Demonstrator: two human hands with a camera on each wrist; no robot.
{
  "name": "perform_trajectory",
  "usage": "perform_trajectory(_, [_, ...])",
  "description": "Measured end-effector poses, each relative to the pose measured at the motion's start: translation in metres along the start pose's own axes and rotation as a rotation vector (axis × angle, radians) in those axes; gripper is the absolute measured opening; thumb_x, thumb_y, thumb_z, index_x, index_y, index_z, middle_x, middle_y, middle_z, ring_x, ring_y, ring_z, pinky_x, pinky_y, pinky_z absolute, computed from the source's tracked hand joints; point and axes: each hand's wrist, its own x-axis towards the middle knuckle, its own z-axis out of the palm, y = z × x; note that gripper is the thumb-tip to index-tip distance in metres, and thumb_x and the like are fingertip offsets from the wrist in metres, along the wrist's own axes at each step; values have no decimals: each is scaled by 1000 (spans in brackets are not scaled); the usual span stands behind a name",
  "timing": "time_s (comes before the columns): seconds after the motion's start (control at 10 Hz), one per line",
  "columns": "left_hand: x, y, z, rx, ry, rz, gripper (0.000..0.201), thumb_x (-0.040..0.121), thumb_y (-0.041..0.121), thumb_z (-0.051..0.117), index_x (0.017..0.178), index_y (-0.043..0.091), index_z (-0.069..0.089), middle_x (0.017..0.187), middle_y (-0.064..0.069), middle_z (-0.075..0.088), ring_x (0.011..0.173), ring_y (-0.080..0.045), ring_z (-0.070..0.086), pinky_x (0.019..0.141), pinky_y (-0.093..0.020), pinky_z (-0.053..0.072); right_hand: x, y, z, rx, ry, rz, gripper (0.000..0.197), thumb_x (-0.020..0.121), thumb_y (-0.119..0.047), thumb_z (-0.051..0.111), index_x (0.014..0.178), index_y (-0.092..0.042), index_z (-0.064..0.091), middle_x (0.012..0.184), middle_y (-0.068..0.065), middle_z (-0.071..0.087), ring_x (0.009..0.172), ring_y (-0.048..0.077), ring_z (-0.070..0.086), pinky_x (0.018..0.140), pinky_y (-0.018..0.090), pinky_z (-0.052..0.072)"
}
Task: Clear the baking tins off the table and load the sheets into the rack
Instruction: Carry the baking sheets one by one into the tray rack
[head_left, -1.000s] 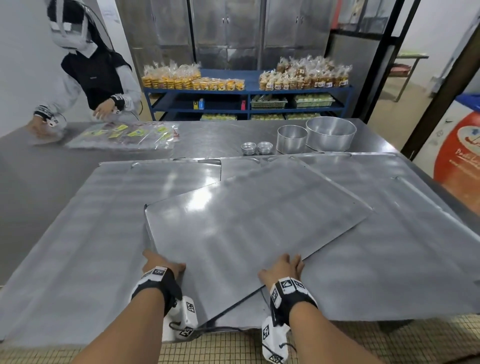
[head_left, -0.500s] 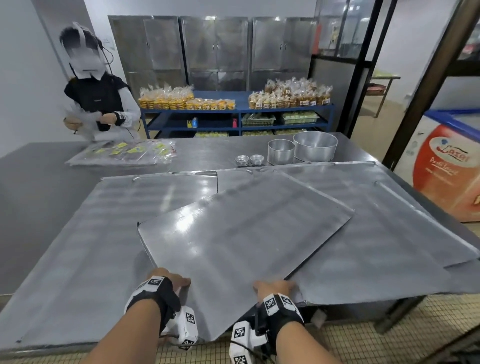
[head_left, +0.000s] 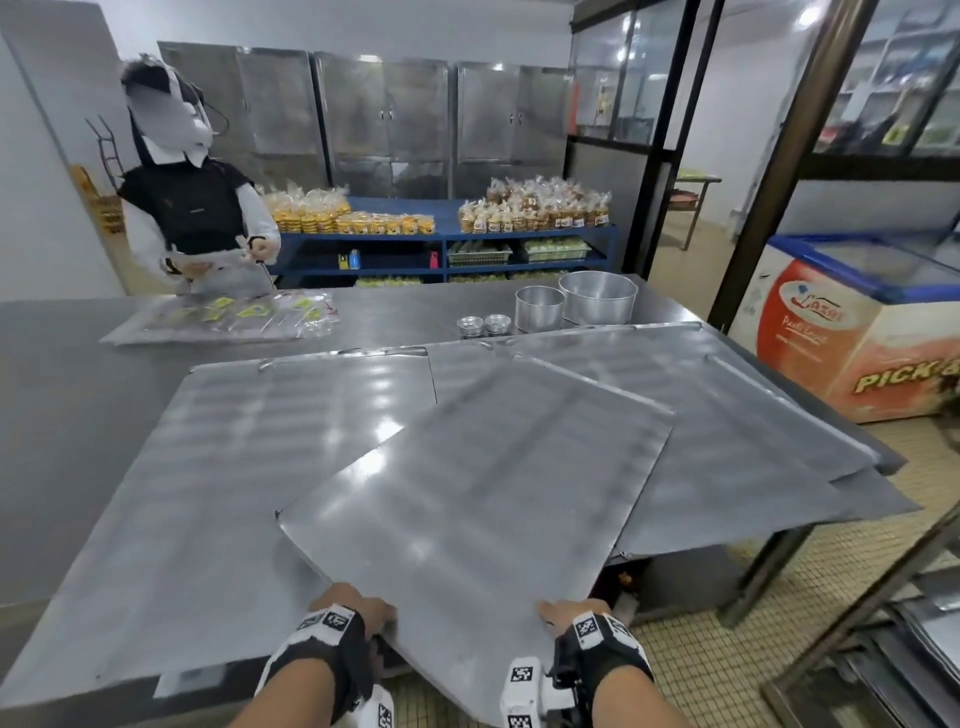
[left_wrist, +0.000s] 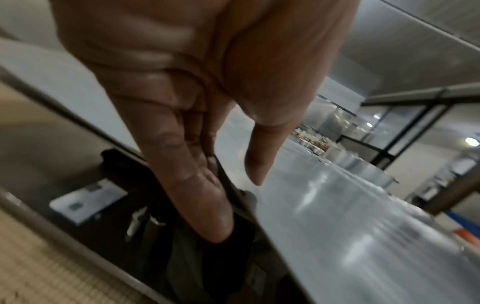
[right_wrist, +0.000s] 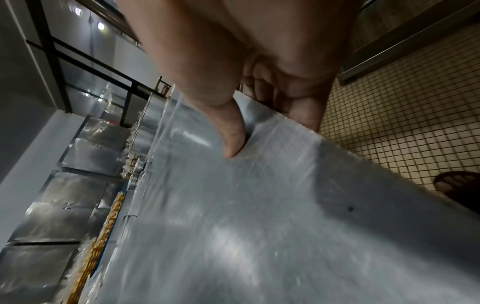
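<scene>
A large flat metal baking sheet (head_left: 483, 493) is lifted askew above the others, its near corner past the table's front edge. My left hand (head_left: 358, 608) pinches its near-left edge, thumb (left_wrist: 262, 144) on top and fingers (left_wrist: 197, 195) underneath. My right hand (head_left: 569, 613) pinches the near-right edge (right_wrist: 285, 185) the same way, thumb (right_wrist: 231, 131) on top. More sheets lie flat on the table: one at the left (head_left: 223, 467), others at the right (head_left: 727, 415). Two round baking tins (head_left: 597, 299) (head_left: 539, 307) and two tiny tins (head_left: 483, 325) stand behind them.
Another person (head_left: 197, 218) stands at the table's far left over a tray of packets (head_left: 223, 317). A rack frame (head_left: 883, 623) stands at the lower right. A chest freezer (head_left: 857, 322) is at the right, blue shelves with packaged goods (head_left: 441, 223) behind.
The held sheet has come toward me and swung right, its near corner now hanging over the table's front edge. My view has risen and turned right. The other person straightened up.
</scene>
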Motion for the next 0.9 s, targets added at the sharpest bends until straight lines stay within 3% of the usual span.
perform_trajectory(0.1, [0,-14,-12,60,22,15,30,74,37,72,84,9,71,73,1,65,67,-17,63,50,-18,43,-11,12,0,-55,15,-28,50,92,-28,68,133,-2,55,136,13,57,124,25,57,54,17,40])
perform_trajectory(0.2, [-2,-15,-18,30,137,89,35,79,42,72,78,8,64,77,-6,68,67,-23,64,56,-23,46,-30,22,-6,-9,88,-30,45,98,-25,54,139,-6,48,142,13,52,129,26,53,77,17,46])
perform_trajectory(0.3, [1,-12,-21,49,228,204,32,85,41,70,77,11,62,75,-3,64,74,-23,61,64,-24,43,-38,32,-18,-26,73,-58,43,102,-19,45,142,-4,44,144,15,50,131,28,50,96,24,43])
perform_trajectory(0.4, [10,-9,-21,98,280,229,36,82,44,65,105,17,59,111,-7,64,105,-28,61,91,-33,47,-45,49,-28,-118,176,-11,42,98,-26,57,131,0,55,131,11,61,121,23,58,80,20,42])
perform_trajectory(0.5, [16,-5,-16,161,293,181,55,79,48,64,124,23,46,126,-8,50,120,-31,49,100,-43,45,-56,57,-45,-155,180,48,44,96,-30,58,130,-2,57,117,11,64,101,23,60,74,22,41])
perform_trajectory(0.6, [18,5,-5,155,249,149,69,81,47,67,135,16,38,134,-13,44,126,-34,44,104,-42,42,-59,69,-58,-239,216,74,49,98,-39,51,133,-5,56,136,9,58,119,22,58,93,24,46])
perform_trajectory(0.7, [22,8,6,114,212,116,83,75,55,70,137,13,34,136,-14,42,128,-36,41,105,-43,40,-55,76,-68,-245,244,70,51,102,-41,39,137,-8,54,142,10,53,129,21,51,100,23,41])
perform_trajectory(0.8, [28,10,13,123,157,47,102,62,66,78,138,10,38,137,-16,42,130,-37,41,106,-45,41,-40,88,-76,-149,244,126,48,100,-41,46,136,-11,55,140,7,55,126,18,54,66,13,46])
perform_trajectory(0.9, [31,13,13,92,115,20,97,42,69,86,114,12,55,127,-16,54,120,-36,50,95,-40,46,-26,96,-81,78,238,114,43,96,-24,58,133,-3,55,136,13,57,123,25,57,45,14,37])
